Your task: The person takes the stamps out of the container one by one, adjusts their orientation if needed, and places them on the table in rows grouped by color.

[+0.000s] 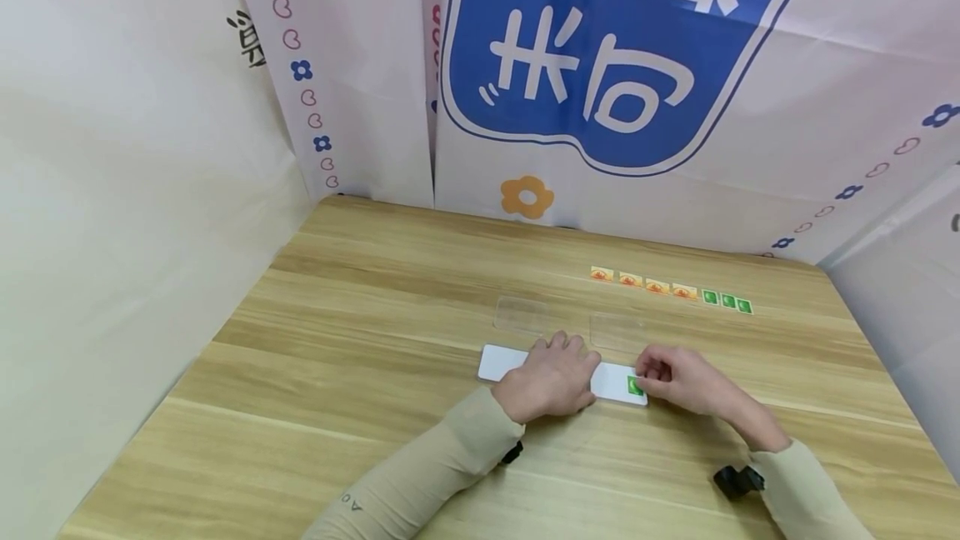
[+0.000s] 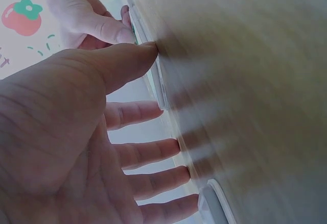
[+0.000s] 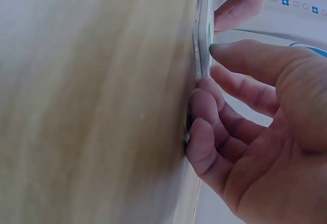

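Observation:
A white card (image 1: 618,383) with a green sticker (image 1: 634,386) near its right end lies flat in front of me. My right hand (image 1: 686,380) has its thumb and index fingertips at the sticker's right edge; its other fingers are curled beside the card's end. Left of that lies a second white card (image 1: 501,363). My left hand (image 1: 551,377) spans the space between the two cards. Its fingers (image 2: 148,152) are fairly straight, their tips down at the table, with the thumb at the edge of the stickered card. My palm hides the cards' inner ends from the head view.
Two clear rectangular pieces, one on the left (image 1: 521,315) and one on the right (image 1: 617,332), lie just beyond the cards. Farther back is a row of several orange stickers (image 1: 630,280) and three green stickers (image 1: 727,301). Printed cloth (image 1: 375,65) hangs around the wooden table (image 1: 300,373).

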### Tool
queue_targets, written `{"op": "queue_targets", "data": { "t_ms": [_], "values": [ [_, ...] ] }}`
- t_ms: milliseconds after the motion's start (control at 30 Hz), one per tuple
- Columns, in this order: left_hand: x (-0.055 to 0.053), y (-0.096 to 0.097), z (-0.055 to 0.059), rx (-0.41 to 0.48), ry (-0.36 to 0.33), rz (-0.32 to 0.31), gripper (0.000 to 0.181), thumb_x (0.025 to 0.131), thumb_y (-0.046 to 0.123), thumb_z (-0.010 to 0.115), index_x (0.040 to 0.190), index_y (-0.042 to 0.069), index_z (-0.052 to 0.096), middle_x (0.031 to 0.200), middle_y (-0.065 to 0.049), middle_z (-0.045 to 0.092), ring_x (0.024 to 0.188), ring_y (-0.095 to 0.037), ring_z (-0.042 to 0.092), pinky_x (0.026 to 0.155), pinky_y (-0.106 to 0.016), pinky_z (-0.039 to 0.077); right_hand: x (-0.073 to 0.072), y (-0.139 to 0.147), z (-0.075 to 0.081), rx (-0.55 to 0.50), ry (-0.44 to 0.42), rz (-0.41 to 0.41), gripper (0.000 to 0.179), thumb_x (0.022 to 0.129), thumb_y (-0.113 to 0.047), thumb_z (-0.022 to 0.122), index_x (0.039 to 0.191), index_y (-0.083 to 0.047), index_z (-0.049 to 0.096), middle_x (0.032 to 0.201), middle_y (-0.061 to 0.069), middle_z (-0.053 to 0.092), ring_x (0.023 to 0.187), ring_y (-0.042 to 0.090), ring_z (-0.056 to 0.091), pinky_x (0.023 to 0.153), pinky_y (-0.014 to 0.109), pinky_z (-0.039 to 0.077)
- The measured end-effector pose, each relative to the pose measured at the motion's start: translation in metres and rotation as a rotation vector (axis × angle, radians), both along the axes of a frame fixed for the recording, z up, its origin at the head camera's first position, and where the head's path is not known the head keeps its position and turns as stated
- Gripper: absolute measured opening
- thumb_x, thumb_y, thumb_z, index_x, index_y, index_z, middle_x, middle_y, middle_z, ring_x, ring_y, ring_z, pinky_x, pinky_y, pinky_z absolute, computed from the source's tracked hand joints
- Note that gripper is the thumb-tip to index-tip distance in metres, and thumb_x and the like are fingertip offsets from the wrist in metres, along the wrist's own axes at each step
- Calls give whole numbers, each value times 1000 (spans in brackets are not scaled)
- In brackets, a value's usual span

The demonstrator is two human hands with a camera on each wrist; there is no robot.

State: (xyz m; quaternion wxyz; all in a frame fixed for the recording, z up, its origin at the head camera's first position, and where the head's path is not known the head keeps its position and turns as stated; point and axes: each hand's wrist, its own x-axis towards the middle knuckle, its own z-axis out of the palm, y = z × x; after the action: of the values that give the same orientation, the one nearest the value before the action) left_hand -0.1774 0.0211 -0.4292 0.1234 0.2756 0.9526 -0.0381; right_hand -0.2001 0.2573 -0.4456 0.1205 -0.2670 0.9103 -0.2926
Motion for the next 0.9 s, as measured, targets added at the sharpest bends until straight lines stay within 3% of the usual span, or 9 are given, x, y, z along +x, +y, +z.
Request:
{"op": "queue_targets", "data": {
  "t_ms": [600,900],
  "values": [
    [1,-1,0,14,11,-6,43,96,53,55,130,27,52,128,2,51,123,-20,46,102,-43,45,3,-5,4,41,-35,-46,10,91,-19,70,92,-15,61,77,-5,56,67,4,47,58,20,41],
    [0,-1,-1,-3,26,-11,41,95,54,54,127,28,53,124,2,52,117,-19,47,95,-39,47,2,-5,3,8,-69,-65,7,95,-16,65,90,-11,62,74,-1,58,53,3,49,45,23,45]
  ]
}}
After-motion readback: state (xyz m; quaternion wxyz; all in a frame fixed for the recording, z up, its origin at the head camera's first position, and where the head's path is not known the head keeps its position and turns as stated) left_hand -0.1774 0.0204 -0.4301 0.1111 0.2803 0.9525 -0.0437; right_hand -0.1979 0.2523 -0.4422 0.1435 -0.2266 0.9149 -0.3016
